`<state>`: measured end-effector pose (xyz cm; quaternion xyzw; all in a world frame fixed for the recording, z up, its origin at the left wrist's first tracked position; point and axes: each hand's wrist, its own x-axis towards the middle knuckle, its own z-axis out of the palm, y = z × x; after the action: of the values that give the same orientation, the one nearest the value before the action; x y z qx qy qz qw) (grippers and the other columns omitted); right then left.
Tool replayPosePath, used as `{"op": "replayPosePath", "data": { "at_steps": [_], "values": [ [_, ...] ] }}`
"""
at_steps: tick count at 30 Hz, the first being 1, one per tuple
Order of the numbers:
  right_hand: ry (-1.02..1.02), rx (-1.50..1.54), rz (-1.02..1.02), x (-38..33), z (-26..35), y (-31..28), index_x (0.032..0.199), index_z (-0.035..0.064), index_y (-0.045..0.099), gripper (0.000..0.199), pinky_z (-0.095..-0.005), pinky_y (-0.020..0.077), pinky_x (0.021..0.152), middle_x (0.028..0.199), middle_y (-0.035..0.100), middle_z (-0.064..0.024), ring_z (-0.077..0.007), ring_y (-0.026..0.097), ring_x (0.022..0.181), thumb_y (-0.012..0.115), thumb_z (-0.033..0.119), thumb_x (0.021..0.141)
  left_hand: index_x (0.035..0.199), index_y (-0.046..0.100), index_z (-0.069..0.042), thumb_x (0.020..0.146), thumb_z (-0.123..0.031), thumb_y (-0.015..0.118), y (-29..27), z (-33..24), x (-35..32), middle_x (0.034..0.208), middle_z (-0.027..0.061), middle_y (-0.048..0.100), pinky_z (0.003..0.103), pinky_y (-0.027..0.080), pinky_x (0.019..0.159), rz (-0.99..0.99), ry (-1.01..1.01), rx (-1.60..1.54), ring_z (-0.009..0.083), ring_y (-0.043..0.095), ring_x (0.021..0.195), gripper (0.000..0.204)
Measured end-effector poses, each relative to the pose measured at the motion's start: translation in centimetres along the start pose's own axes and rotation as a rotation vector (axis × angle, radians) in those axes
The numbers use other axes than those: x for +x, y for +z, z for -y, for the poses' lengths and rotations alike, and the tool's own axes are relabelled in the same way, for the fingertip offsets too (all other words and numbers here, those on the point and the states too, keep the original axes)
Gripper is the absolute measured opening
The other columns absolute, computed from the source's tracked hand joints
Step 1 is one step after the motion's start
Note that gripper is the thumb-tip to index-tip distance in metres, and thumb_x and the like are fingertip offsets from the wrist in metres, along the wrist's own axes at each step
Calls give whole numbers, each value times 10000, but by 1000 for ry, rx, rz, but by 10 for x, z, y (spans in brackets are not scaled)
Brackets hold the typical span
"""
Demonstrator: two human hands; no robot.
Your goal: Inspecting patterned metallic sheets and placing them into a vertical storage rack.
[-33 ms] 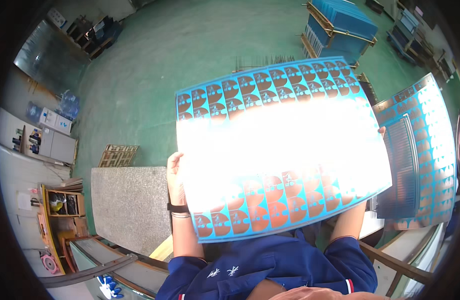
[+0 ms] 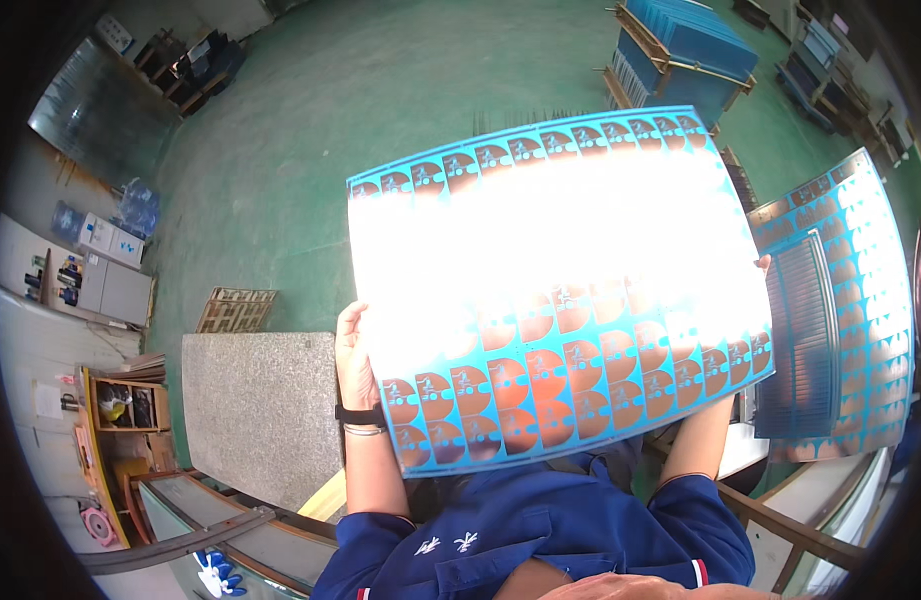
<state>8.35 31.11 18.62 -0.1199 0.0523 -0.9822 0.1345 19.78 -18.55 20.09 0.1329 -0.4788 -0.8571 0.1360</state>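
Observation:
A large thin blue panel, printed with rows of dark copper-coloured rounded shapes, is held up in front of my body. My left hand, with a black band at the wrist, is closed on its left edge. Only a few fingertips of my right hand show, curled round the right edge; the panel hides the rest. White glare covers a broad band across the panel and washes out the shapes there. To the right stands another printed panel, with a dark ribbed rack in front of it.
A speckled grey slab lies at the left, beside a small wire rack. Blue sheets stand stacked in a frame at the far right. A yellow-edged shelf and a grey cabinet line the left wall.
The panel has tilted: the glare band has moved toward its far edge, uncovering more near rows of shapes. Its near edge has risen slightly. Both hands keep their hold.

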Motion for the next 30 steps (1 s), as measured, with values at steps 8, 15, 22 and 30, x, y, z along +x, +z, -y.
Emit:
{"op": "replayPosePath", "data": {
  "at_steps": [8,15,22,30],
  "values": [
    [-49,31,-12,-10,-8,-6,1237,107,440,448,-414,358,991,1283,453,-98,-229,414,1205,316,428,950,1178,446,-10,916,-53,444,-5,1,0,1194,95,498,285,486,883,165,-40,-126,151,540,1041,266],
    [-77,-17,-29,-10,-13,-8,1251,107,427,464,-413,350,996,1297,440,-98,-230,405,1212,305,436,949,1158,461,-14,917,-77,471,-1,6,2,1077,80,567,262,498,805,86,-21,-65,134,579,950,249],
    [-98,-60,-46,-19,-16,-6,1266,106,414,480,-412,342,1001,1311,427,-98,-232,395,1220,294,445,949,1161,468,-5,898,-44,502,-5,9,3,816,-15,538,184,446,659,32,-23,38,54,515,697,268],
    [-95,-112,-39,-18,-22,-11,1283,106,400,499,-412,333,1006,1327,412,-98,-234,385,1229,281,456,948,1270,398,-24,903,-66,496,14,6,-1,835,-3,558,177,446,661,-41,-9,-29,49,528,712,382]
  ]
}}
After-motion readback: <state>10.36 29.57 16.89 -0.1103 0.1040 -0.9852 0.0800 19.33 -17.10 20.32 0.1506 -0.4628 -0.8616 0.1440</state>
